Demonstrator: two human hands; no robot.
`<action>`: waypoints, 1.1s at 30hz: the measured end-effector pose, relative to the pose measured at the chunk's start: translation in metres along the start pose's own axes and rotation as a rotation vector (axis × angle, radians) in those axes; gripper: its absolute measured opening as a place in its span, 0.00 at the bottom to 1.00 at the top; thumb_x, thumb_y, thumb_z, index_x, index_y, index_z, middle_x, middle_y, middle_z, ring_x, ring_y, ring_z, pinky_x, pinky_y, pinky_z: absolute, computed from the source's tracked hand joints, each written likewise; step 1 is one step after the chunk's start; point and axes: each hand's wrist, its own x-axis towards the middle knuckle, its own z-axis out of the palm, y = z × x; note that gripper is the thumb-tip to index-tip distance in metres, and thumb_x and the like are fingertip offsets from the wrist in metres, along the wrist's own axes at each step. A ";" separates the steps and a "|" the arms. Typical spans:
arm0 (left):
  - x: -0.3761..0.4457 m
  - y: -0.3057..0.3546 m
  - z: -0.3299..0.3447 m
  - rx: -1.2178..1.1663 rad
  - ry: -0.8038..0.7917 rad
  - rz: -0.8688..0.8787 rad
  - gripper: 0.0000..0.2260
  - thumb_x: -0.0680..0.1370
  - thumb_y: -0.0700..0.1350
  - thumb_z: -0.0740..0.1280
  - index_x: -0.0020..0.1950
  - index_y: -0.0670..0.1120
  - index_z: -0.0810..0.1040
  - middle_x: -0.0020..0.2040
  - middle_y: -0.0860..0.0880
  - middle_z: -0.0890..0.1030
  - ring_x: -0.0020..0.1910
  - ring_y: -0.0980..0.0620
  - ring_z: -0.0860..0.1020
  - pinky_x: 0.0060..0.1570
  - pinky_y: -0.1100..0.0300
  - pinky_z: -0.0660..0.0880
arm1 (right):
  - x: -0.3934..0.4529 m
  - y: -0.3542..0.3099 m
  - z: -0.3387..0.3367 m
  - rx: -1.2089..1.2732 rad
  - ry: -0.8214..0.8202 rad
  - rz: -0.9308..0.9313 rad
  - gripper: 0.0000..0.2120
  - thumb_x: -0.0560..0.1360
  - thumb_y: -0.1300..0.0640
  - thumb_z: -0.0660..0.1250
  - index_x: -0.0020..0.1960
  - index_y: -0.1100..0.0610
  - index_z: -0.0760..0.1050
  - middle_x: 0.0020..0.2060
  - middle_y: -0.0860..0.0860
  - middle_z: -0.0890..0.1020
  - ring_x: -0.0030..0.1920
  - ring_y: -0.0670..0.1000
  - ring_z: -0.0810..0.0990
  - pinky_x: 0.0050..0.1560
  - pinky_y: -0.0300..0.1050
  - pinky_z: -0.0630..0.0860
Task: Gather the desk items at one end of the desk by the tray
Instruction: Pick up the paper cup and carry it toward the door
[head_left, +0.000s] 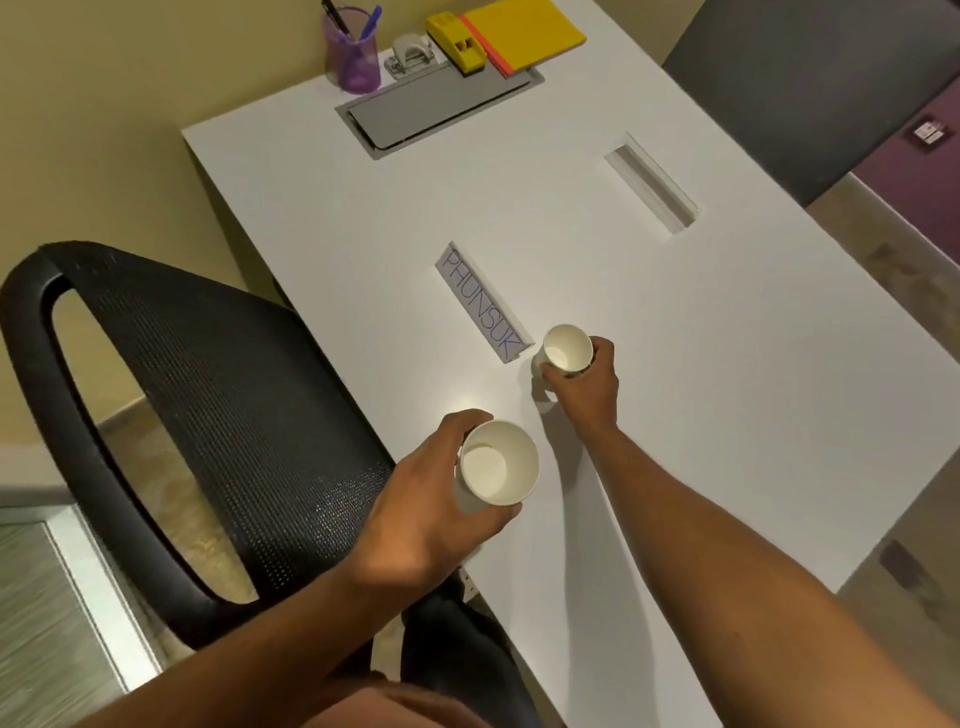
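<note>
My left hand (421, 499) grips an empty white paper cup (500, 462) near the desk's near-left edge, tilted toward me. My right hand (587, 387) holds a second, smaller-looking white paper cup (567, 349) further in, right beside the end of a name plate (483, 304) lying on the white desk (727, 364). At the far end sit a grey tray (436, 109), a purple pen holder (353, 52) with pens, a hole punch (413, 54), a yellow stapler (457, 41) and a yellow notebook (524, 31).
A black mesh office chair (208, 405) stands at the desk's left edge, close to my left arm. A rectangular cable slot (652, 182) is cut into the desk at the right. A dark panel (805, 88) rises beyond the far right side.
</note>
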 end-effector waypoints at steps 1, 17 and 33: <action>0.000 -0.001 0.000 0.004 -0.003 0.003 0.31 0.71 0.55 0.81 0.69 0.62 0.69 0.58 0.71 0.75 0.56 0.68 0.74 0.52 0.76 0.71 | 0.000 0.000 0.001 -0.003 0.002 -0.005 0.33 0.70 0.52 0.81 0.68 0.54 0.68 0.58 0.49 0.81 0.53 0.52 0.81 0.52 0.43 0.74; -0.003 -0.011 -0.031 -0.061 -0.091 0.156 0.33 0.71 0.53 0.82 0.69 0.65 0.68 0.61 0.69 0.76 0.62 0.71 0.73 0.53 0.78 0.70 | -0.116 -0.046 -0.020 0.348 0.211 0.270 0.29 0.76 0.55 0.77 0.70 0.49 0.64 0.70 0.52 0.74 0.66 0.53 0.78 0.64 0.49 0.78; -0.049 0.022 0.014 -0.038 -0.656 0.485 0.32 0.69 0.57 0.75 0.72 0.59 0.69 0.64 0.62 0.80 0.61 0.58 0.80 0.59 0.56 0.79 | -0.367 -0.089 -0.061 0.443 0.454 0.169 0.31 0.70 0.57 0.83 0.69 0.47 0.74 0.64 0.43 0.81 0.64 0.39 0.80 0.57 0.29 0.76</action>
